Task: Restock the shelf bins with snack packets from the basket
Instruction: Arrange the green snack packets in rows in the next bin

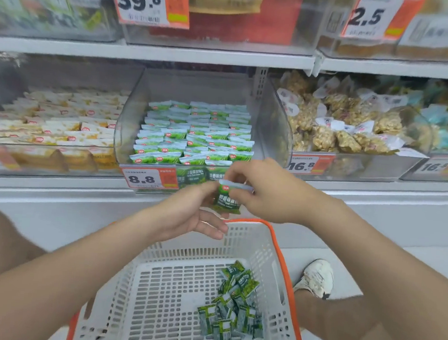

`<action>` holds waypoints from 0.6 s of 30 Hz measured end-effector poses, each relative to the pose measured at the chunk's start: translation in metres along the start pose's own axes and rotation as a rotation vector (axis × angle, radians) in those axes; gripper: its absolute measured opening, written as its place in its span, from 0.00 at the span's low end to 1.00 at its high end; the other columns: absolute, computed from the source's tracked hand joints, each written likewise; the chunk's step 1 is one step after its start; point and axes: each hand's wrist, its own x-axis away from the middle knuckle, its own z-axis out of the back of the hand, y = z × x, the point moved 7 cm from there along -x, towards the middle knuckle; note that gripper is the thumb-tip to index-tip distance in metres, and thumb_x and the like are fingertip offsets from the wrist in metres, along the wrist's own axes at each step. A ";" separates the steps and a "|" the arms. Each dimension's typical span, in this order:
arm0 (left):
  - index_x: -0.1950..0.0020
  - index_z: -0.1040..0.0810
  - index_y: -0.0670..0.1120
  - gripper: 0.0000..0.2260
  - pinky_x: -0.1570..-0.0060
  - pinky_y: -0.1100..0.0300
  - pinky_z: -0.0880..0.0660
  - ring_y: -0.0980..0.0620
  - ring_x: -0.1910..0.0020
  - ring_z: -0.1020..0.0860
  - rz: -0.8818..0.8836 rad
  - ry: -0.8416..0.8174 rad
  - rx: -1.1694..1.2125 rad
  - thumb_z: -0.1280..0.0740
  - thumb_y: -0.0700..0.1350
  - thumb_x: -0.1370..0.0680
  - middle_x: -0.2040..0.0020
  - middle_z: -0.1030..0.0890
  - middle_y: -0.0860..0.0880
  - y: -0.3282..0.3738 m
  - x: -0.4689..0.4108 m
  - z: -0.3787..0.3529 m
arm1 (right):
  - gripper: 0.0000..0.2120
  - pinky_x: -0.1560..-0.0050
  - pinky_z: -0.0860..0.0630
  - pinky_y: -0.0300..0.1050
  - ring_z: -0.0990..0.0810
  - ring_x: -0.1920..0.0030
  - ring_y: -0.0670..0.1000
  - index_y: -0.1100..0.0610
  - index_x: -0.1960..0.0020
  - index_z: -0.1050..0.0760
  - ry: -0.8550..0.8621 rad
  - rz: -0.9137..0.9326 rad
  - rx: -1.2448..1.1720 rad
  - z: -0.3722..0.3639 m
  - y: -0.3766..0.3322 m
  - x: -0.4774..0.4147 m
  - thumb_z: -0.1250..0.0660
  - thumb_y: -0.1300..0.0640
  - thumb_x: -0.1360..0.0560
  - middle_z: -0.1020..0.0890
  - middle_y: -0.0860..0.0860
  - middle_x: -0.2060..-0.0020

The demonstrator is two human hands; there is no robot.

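One green snack packet is held upright between both hands. Its long axis runs near vertical, the white sealed edge and red logo on top, the printed face toward the camera. The left hand has its grip pinched on the packet's left edge (lower fingers hang straight beneath). The right hand has its grip clamped on the top right corner. Just beyond the grip is the clear shelf bin, filled with rows of green packets. Below the grip sits the basket, with loose packets heaped in its right side.
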 end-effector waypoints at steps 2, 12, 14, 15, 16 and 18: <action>0.35 0.21 0.43 0.18 0.62 0.51 0.17 0.36 0.53 0.15 -0.072 -0.055 -0.046 0.32 0.54 0.18 0.43 0.17 0.41 0.023 0.011 -0.004 | 0.04 0.55 0.28 0.48 0.21 0.55 0.55 0.52 0.49 0.20 0.107 -0.065 -0.057 0.019 0.010 -0.003 0.33 0.54 0.20 0.17 0.50 0.58; 0.45 0.18 0.42 0.05 0.59 0.53 0.15 0.45 0.61 0.14 -0.339 0.054 -0.478 0.28 0.36 0.20 0.59 0.14 0.47 0.071 0.018 -0.003 | 0.07 0.52 0.17 0.59 0.15 0.59 0.53 0.52 0.46 0.17 0.181 -0.199 -0.302 0.035 0.034 -0.026 0.28 0.52 0.23 0.15 0.51 0.61; 0.48 0.20 0.45 0.05 0.68 0.53 0.18 0.46 0.65 0.16 -0.373 0.093 -0.534 0.26 0.39 0.20 0.59 0.13 0.46 0.079 0.020 -0.002 | 0.08 0.52 0.17 0.58 0.15 0.59 0.52 0.52 0.44 0.17 0.202 -0.203 -0.307 0.043 0.036 -0.030 0.27 0.52 0.23 0.14 0.50 0.60; 0.49 0.22 0.48 0.07 0.70 0.55 0.22 0.47 0.68 0.17 -0.399 0.151 -0.579 0.25 0.41 0.21 0.61 0.13 0.46 0.084 0.020 0.003 | 0.07 0.51 0.17 0.58 0.15 0.58 0.51 0.52 0.45 0.17 0.257 -0.195 -0.299 0.052 0.036 -0.031 0.27 0.54 0.23 0.14 0.50 0.59; 0.50 0.22 0.51 0.08 0.70 0.59 0.24 0.49 0.70 0.18 -0.438 0.238 -0.656 0.24 0.43 0.22 0.63 0.14 0.48 0.090 0.021 0.010 | 0.07 0.50 0.18 0.56 0.15 0.57 0.50 0.52 0.45 0.17 0.339 -0.188 -0.270 0.062 0.037 -0.031 0.28 0.55 0.22 0.14 0.49 0.59; 0.51 0.19 0.54 0.06 0.64 0.61 0.28 0.58 0.71 0.20 -0.551 0.441 -0.863 0.24 0.46 0.23 0.66 0.15 0.54 0.103 0.023 0.029 | 0.06 0.46 0.21 0.51 0.17 0.52 0.51 0.52 0.45 0.17 0.495 -0.179 -0.120 0.081 0.039 -0.029 0.29 0.57 0.22 0.14 0.48 0.56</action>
